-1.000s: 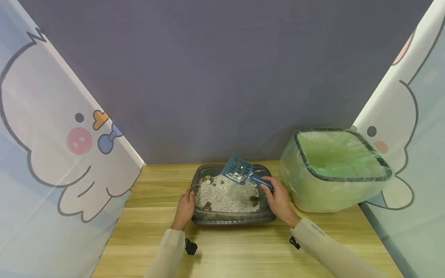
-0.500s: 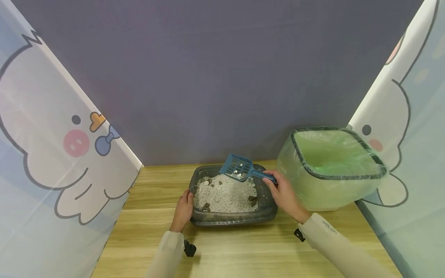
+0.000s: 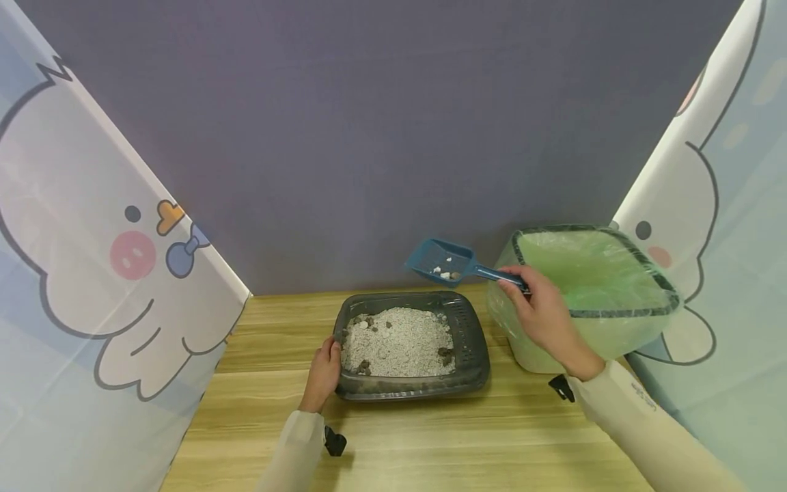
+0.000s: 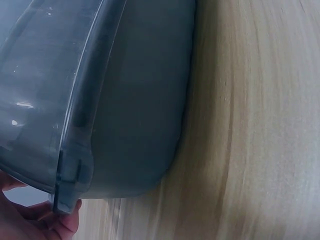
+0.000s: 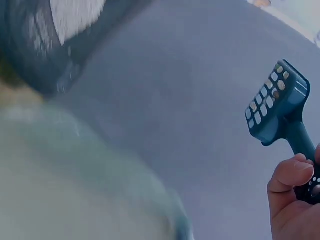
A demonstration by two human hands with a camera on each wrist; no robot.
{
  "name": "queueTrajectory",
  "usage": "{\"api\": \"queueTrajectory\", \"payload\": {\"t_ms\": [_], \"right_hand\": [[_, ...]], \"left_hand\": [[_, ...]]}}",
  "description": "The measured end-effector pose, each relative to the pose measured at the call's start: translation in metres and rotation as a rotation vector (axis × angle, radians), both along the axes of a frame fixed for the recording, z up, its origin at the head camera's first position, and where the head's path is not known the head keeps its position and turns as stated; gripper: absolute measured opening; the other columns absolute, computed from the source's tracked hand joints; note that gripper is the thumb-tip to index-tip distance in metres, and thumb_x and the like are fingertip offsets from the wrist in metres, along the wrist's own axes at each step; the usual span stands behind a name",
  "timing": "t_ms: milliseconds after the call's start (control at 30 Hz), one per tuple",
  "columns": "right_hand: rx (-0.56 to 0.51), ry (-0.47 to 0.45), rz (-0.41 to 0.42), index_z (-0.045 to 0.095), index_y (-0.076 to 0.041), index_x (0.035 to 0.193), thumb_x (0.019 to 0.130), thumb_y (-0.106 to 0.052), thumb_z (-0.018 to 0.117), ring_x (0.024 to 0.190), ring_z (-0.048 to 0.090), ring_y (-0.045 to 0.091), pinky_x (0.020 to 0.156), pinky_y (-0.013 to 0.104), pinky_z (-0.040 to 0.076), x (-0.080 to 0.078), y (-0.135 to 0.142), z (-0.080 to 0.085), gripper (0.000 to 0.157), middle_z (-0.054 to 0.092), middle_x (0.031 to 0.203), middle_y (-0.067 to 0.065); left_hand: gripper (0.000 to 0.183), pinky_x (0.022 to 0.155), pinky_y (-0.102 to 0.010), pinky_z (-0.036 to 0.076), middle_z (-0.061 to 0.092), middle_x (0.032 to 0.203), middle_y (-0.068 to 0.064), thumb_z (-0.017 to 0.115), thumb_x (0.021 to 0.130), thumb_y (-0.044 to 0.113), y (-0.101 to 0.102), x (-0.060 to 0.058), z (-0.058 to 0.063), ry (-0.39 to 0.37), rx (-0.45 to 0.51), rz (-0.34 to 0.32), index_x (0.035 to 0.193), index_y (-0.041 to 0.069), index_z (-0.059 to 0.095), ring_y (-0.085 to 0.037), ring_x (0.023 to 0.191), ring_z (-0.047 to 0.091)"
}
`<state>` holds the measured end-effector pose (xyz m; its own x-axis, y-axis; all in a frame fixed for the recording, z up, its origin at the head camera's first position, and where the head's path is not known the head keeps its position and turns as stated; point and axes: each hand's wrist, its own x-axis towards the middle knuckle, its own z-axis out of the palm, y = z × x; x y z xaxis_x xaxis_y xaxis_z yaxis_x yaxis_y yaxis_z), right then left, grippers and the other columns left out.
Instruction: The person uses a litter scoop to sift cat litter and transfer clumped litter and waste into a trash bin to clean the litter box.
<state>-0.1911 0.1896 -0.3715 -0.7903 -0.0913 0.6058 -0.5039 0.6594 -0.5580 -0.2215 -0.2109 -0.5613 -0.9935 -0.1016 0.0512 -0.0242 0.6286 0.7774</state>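
My right hand (image 3: pixel 544 314) grips the handle of a blue slotted litter scoop (image 3: pixel 444 257), raised above the table's back edge and left of the bin. Several white and brown clumps lie in the scoop's bowl; the right wrist view shows the scoop (image 5: pixel 277 100) from its slotted underside. A dark grey litter box (image 3: pixel 408 393) stands on the table, filled with pale litter (image 3: pixel 402 345) and dotted with dark brown clumps (image 3: pixel 445 354). My left hand (image 3: pixel 322 372) holds the box's left rim, and in the left wrist view its fingers (image 4: pixel 70 225) curl at the rim's corner.
To the right stands a bin (image 3: pixel 541 348) lined with a greenish clear bag, its dark rim (image 3: pixel 621 313) facing up. A grey back wall (image 3: pixel 369 150) rises behind the wooden table (image 3: pixel 393 451). Printed cartoon panels close off both sides.
My right hand has lifted the scoop off the litter box and carried it up and right toward the bin. The left hand stays at the box's rim.
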Motion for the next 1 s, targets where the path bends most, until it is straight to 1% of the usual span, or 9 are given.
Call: {"api": "queueTrajectory", "payload": {"t_ms": [167,300,400,500,633,767,867,900,1000], "right_hand": [[-0.009,-0.039,-0.062,0.061,-0.002,0.115,0.098,-0.017,0.055,0.048,0.037,0.012,0.044,0.022,0.031,0.005,0.041,0.027,0.024,0.049,0.073,0.006],[0.047,-0.071,-0.193,0.061,-0.001,0.118,0.098,-0.02,0.054,0.053,0.04,0.013,0.047,0.021,0.032,0.013,0.082,0.042,0.028,0.054,0.081,0.011],[0.096,-0.113,-0.28,0.057,0.002,0.122,0.099,-0.022,0.052,0.055,0.043,0.013,0.046,0.023,0.032,0.02,0.114,0.047,0.033,0.056,0.086,0.015],[0.137,-0.171,-0.34,0.052,0.005,0.125,0.101,-0.022,0.047,0.049,0.04,0.014,0.043,0.028,0.03,0.025,0.139,0.046,0.037,0.055,0.085,0.02],[0.189,-0.211,-0.415,0.049,0.012,0.124,0.101,-0.018,0.045,0.054,0.041,0.022,0.046,0.032,0.03,0.026,0.157,0.038,0.038,0.052,0.091,0.027],[0.204,-0.161,-0.455,0.053,0.011,0.126,0.099,-0.011,0.05,0.066,0.045,0.032,0.052,0.03,0.03,0.025,0.164,0.027,0.035,0.051,0.099,0.031],[0.202,-0.092,-0.482,0.057,0.007,0.125,0.095,-0.006,0.055,0.073,0.046,0.038,0.058,0.032,0.029,0.025,0.167,0.019,0.032,0.051,0.098,0.03],[0.199,-0.071,-0.494,0.059,0.005,0.124,0.094,-0.005,0.057,0.072,0.045,0.038,0.059,0.031,0.028,0.025,0.168,0.016,0.032,0.051,0.095,0.028],[0.178,0.005,-0.508,0.063,0.004,0.119,0.09,0.0,0.063,0.069,0.045,0.015,0.058,0.028,0.027,0.025,0.171,0.013,0.03,0.052,0.089,0.025]], "left_hand": [[0.051,0.089,-0.059,0.037,0.049,0.125,-0.028,0.031,0.105,0.034,0.0,0.001,-0.002,-0.011,0.005,0.003,0.142,0.001,0.039,-0.044,0.111,0.048],[0.052,0.091,-0.059,0.037,0.049,0.126,-0.028,0.029,0.105,0.036,0.0,0.001,-0.003,-0.004,-0.001,0.004,0.142,0.0,0.039,-0.044,0.112,0.048],[0.053,0.091,-0.059,0.036,0.049,0.125,-0.028,0.029,0.104,0.036,-0.001,0.001,-0.002,0.011,-0.006,0.006,0.141,0.0,0.04,-0.044,0.112,0.048],[0.053,0.09,-0.059,0.037,0.05,0.124,-0.027,0.028,0.104,0.037,-0.001,0.001,-0.002,0.019,-0.017,0.007,0.141,0.0,0.04,-0.044,0.111,0.048],[0.054,0.09,-0.059,0.037,0.05,0.123,-0.027,0.027,0.104,0.038,-0.002,0.0,-0.002,0.011,-0.02,0.003,0.141,0.001,0.04,-0.044,0.11,0.049],[0.054,0.088,-0.059,0.038,0.05,0.123,-0.027,0.027,0.104,0.038,-0.002,-0.001,-0.002,-0.003,-0.012,-0.004,0.142,0.002,0.038,-0.043,0.108,0.049],[0.055,0.087,-0.059,0.038,0.049,0.123,-0.027,0.026,0.104,0.039,-0.002,-0.001,-0.003,-0.007,-0.012,-0.007,0.142,0.002,0.038,-0.043,0.108,0.049],[0.056,0.088,-0.059,0.038,0.049,0.123,-0.027,0.026,0.104,0.04,-0.001,-0.002,-0.003,-0.01,-0.012,-0.008,0.143,0.002,0.038,-0.043,0.108,0.049],[0.057,0.089,-0.059,0.037,0.049,0.123,-0.027,0.026,0.104,0.041,0.0,-0.002,-0.003,-0.01,-0.001,-0.006,0.143,0.002,0.038,-0.043,0.109,0.048]]}}
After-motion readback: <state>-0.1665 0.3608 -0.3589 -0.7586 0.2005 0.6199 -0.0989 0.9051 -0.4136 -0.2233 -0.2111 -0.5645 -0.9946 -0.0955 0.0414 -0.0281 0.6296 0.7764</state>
